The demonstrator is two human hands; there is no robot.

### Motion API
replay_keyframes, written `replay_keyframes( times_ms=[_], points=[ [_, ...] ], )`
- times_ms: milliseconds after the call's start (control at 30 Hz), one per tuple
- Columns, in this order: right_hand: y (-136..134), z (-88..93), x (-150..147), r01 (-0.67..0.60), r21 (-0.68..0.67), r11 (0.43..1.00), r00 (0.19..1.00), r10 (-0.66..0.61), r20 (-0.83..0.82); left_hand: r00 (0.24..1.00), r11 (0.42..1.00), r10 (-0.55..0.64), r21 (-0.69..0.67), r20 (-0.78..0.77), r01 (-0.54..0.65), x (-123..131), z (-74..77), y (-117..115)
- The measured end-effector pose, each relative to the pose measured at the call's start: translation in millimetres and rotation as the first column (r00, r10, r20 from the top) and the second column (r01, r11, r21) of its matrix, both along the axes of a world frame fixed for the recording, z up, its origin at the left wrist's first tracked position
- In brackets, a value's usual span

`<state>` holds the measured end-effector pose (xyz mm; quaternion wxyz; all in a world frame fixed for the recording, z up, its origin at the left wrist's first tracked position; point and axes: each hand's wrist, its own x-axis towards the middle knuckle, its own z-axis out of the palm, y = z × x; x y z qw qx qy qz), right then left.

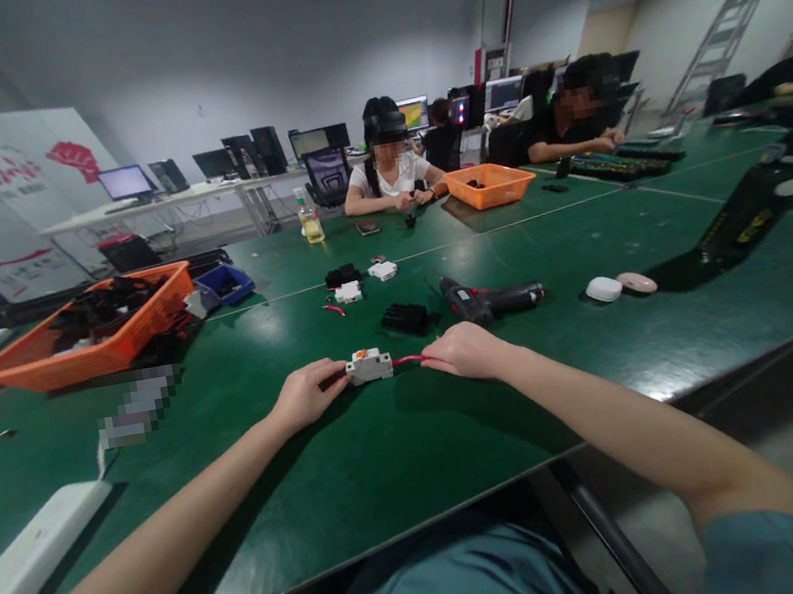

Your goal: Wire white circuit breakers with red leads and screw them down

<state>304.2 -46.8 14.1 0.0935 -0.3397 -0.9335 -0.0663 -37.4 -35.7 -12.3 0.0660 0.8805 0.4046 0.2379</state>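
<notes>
A white circuit breaker (370,367) with an orange toggle lies on the green table in front of me. My left hand (312,392) is closed on its left end, thumb and fingers pinching it. From its right end runs a short red wire (408,360), which my right hand (468,352) pinches at the far end. Whether the wire is fixed in the breaker's terminal I cannot tell. Just beyond my hands are a black block-shaped part (404,319) and a cordless screwdriver (484,300). Farther off lie more white breakers (348,293) and a loose red wire (336,310).
An orange basket (88,361) of dark parts and a blue bin (225,285) stand at the left. A white power strip (38,565) lies near-left. Two small rounded cases (603,290) are at right. Across the table, a person (391,171) sits by another orange basket (491,188).
</notes>
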Motion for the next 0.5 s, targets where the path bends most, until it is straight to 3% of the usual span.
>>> replay_keyframes(
  times_ms=[167,500],
  points=[
    [1.7,-1.7,0.9,-0.016,0.012,1.0,1.0,0.016,-0.007,1.0,1.0,-0.009,-0.002,0.007,0.009,0.4,1.7,-0.8],
    [0.3,-0.3,-2.4,0.017,-0.168,0.986,0.99,-0.04,-0.137,1.0,1.0,-0.019,0.01,0.007,0.019,0.0,2.3,-1.0]
  ],
)
